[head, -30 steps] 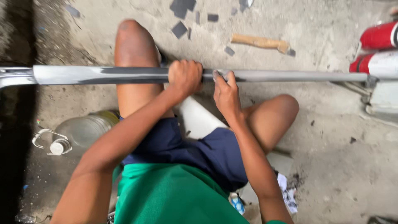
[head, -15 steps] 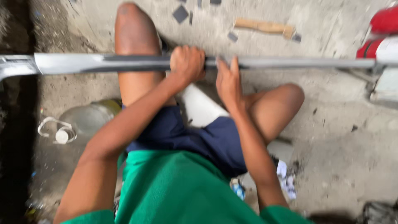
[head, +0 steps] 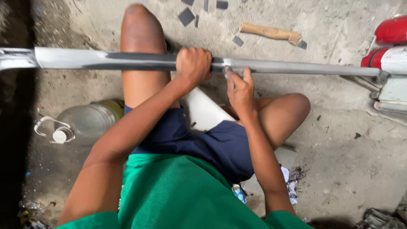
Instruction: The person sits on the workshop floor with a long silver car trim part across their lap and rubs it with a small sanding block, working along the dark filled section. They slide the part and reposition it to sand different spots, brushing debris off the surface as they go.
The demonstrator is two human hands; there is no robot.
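The person sits on the concrete floor with a long grey metal strip lying crosswise over the raised left knee. The strip runs from the left edge of the view to a red and white machine housing at the right.

Left hand: closed in a full fist around the strip, near its middle, knuckles up. It acts as the clamp.

Right hand: just beside the left, fingers together and pressed flat on the strip's near edge. A small grey piece appears to sit under the fingertips, possibly an abrasive square; the view is too poor to confirm it.

Step in hand, as judged: surface work on the strip, rubbing or dressing one section while the other hand steadies it. The strip shows a darker band left of the fist and a paler finish to the right, so the work seems partial.

Next move calls for: firm hold by the left fist, even pressure from the right fingers along the edge, and the strip kept seated on the knee so it does not roll.

Nearby: small dark grey squares and a wooden handle on the floor beyond the strip; a clear plastic jug lying to the left.
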